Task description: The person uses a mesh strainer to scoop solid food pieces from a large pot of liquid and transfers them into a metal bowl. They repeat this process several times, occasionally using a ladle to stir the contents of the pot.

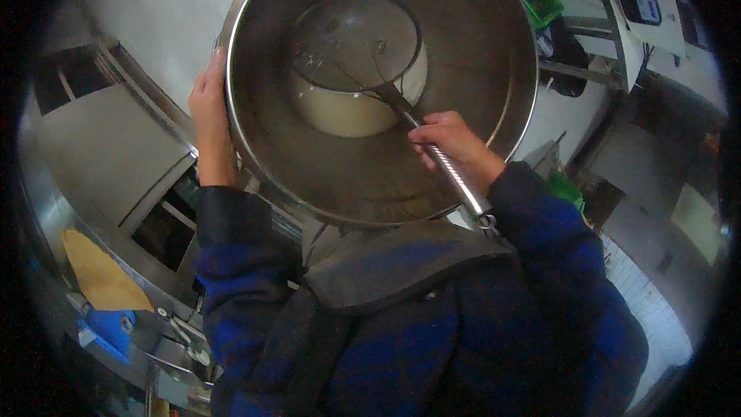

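Observation:
A large round metal pot (pixel 474 29) is before me, tilted so that I look into it. My left hand (pixel 211 116) holds its rim at the left side. In my right hand (pixel 454 142) is the ribbed metal handle of a round mesh strainer (pixel 359 40), which reaches inside the pot. Pale, off-white liquid (pixel 347 113) lies in the pot, partly beneath the strainer. Small bits show on the mesh. The handle's ring end is near my right sleeve.
To the left are metal counters (pixel 110 145) and a yellowish sheet (pixel 104 275), with a blue object (pixel 110 330) below it. A green basket (pixel 539 3) is at the upper right, beside metal rails. Pale floor shows behind the pot.

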`<state>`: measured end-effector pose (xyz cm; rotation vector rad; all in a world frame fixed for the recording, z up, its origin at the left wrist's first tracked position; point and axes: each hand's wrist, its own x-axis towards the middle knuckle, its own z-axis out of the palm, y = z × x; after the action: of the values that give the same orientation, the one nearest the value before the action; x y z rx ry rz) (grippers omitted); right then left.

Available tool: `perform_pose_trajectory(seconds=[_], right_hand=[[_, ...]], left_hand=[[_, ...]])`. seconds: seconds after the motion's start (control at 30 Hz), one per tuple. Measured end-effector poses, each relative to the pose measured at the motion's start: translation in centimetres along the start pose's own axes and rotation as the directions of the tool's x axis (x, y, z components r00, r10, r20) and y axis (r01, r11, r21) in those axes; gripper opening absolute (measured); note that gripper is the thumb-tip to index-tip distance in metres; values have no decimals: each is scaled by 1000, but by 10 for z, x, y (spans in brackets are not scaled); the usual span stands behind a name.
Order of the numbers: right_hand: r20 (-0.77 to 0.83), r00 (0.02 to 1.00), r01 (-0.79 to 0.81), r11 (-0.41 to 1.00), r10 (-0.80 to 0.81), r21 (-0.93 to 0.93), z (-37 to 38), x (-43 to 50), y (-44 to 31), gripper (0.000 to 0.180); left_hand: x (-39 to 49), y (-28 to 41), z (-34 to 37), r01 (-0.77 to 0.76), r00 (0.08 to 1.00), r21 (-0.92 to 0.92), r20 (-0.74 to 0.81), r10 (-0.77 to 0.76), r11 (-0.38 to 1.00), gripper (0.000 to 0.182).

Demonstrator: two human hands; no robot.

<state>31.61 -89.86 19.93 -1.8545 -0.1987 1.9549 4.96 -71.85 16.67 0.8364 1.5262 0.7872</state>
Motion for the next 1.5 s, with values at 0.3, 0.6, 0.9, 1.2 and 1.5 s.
perform_pose_trajectory(seconds=[0.3, 0.6, 0.9, 1.2, 1.5], right_hand=[[299, 906, -401, 828, 298, 391, -25, -69, 18, 22], [409, 904, -406, 556, 126, 725, 10, -35, 59, 22], [191, 981, -129, 816, 23, 563, -15, 20, 52, 23], [-224, 975, 75, 930, 8, 360, 32, 40, 56, 17], [-24, 997, 74, 992, -76, -103, -34, -28, 53, 19]], left_hand=[[-44, 5, 0, 140, 990, -116, 25, -138, 983, 51], [-48, -15, -13, 119, 992, -133, 56, -112, 984, 48], [-59, -21, 8, -5, 997, -92, 73, 11, 996, 38], [-79, -3, 31, 31, 997, -38, 65, -28, 999, 39], [-81, 2, 38, -40, 999, -14, 10, 40, 999, 42]])
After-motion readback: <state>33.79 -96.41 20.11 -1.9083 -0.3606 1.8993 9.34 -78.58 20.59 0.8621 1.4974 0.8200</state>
